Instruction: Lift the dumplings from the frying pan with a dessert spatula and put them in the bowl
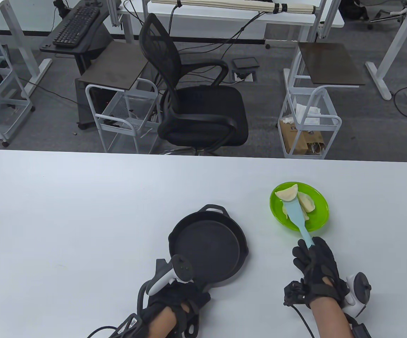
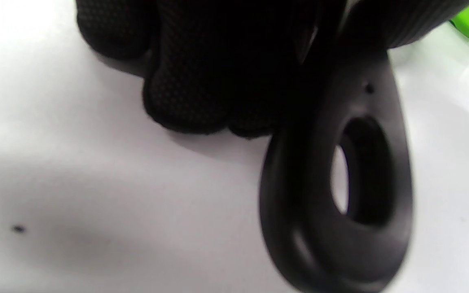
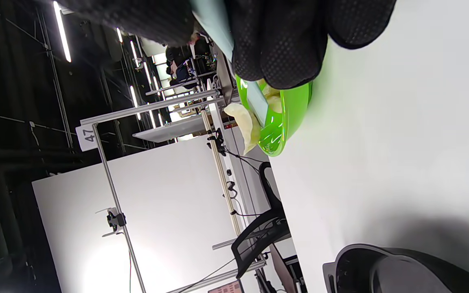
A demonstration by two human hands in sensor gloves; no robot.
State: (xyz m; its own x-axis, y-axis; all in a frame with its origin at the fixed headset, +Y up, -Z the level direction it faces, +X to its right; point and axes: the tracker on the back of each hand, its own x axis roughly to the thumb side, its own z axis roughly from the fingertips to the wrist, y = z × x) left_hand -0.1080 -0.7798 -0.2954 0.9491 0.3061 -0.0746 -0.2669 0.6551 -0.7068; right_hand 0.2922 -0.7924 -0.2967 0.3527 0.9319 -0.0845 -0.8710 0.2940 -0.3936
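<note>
From the table view, the right hand [image 1: 317,271] has its fingers [image 1: 300,255] curled round the handle of the blue spatula [image 1: 296,216], whose blade reaches up into the green bowl [image 1: 321,211] with a dumpling [image 1: 286,193] on its far end, well ahead of the fingers; more dumplings [image 1: 306,204] lie in the bowl beside the blade. The black pan [image 1: 207,246] stands on the white desk [image 1: 83,211] to the left of the bowl, bare inside, and the left hand [image 1: 175,302] holds its handle at the near side. In the left wrist view, the gloved fingers [image 2: 202,73] wrap the pan handle [image 2: 340,195] above its looped end. In the right wrist view, the fingers [image 3: 279,44] clench the spatula [image 3: 257,101] just above the bowl [image 3: 287,118], the dumpling [image 3: 244,122] jutting past its rim.
</note>
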